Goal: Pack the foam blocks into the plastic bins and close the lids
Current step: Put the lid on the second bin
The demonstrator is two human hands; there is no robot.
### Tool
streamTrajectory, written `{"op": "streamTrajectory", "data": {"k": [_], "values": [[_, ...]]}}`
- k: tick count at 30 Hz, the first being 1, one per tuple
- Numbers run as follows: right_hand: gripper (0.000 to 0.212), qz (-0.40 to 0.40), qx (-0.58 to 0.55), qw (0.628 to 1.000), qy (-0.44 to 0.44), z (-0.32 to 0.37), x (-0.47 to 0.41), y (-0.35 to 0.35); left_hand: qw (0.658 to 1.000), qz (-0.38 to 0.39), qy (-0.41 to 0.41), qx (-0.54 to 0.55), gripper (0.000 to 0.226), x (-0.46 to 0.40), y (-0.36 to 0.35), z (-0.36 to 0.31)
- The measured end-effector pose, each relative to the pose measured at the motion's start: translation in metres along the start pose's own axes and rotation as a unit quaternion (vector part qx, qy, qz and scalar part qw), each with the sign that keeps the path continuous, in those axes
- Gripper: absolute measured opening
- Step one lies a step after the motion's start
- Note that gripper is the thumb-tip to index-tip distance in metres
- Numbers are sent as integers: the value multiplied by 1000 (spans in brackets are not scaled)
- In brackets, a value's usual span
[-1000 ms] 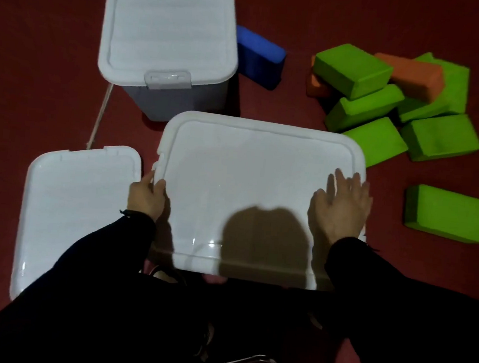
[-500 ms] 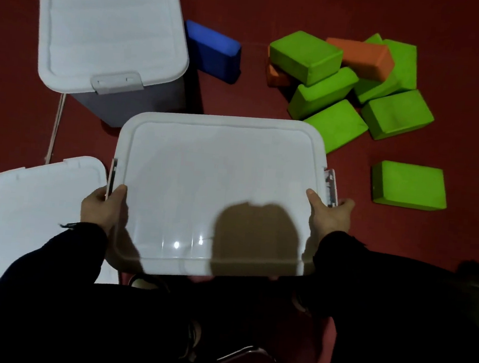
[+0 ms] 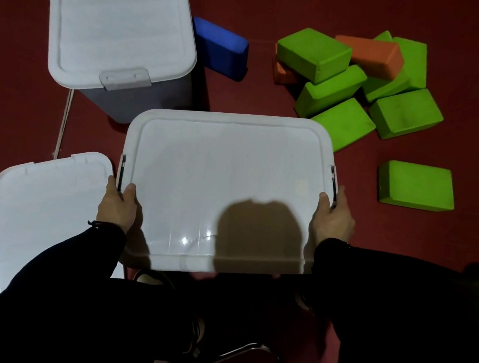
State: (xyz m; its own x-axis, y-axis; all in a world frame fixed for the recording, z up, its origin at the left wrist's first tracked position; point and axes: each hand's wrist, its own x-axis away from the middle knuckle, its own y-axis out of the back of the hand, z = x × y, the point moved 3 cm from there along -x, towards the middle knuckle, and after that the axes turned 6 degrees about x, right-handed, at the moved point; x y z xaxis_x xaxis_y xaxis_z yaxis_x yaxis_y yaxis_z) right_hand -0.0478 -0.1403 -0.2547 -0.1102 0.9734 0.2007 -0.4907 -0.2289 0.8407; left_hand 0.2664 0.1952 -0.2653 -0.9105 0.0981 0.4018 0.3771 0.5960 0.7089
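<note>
Left hand (image 3: 117, 208) and right hand (image 3: 332, 221) gripping the side latches of the middle bin's lid (image 3: 225, 191), thumbs on top. Press both latches (image 3: 332, 183) evenly until seated. Foam blocks (image 3: 357, 84) loose on floor, right.

Three white plastic bins with lids on are in view: the middle bin (image 3: 225, 191), one beyond it to the left (image 3: 121, 26) with a latch on its near end, and one just beside it on the left (image 3: 47, 216). Right of the middle bin lie seven green foam blocks, six in a pile (image 3: 313, 53) and one apart (image 3: 416, 185). Two orange blocks sit in that pile, one on top (image 3: 371, 55), one low (image 3: 284, 73). One blue block (image 3: 219, 48) lies beyond the middle bin. Two hands (image 3: 117, 205) (image 3: 332, 218) are on the middle bin's sides.
</note>
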Motion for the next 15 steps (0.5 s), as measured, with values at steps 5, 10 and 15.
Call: {"op": "streamTrajectory", "data": {"k": [5,10,15], "values": [[44,-35,66,994,75,12,7,4,987,-48,-54,-144,57,5,-2,-4],[50,46,-23,999,-8,11,3,14,994,10,7,-107,63,8,2,-7],[113,159,-66,962,-211,-9,7,6,964,73,250,49,114,29,4,30]]}}
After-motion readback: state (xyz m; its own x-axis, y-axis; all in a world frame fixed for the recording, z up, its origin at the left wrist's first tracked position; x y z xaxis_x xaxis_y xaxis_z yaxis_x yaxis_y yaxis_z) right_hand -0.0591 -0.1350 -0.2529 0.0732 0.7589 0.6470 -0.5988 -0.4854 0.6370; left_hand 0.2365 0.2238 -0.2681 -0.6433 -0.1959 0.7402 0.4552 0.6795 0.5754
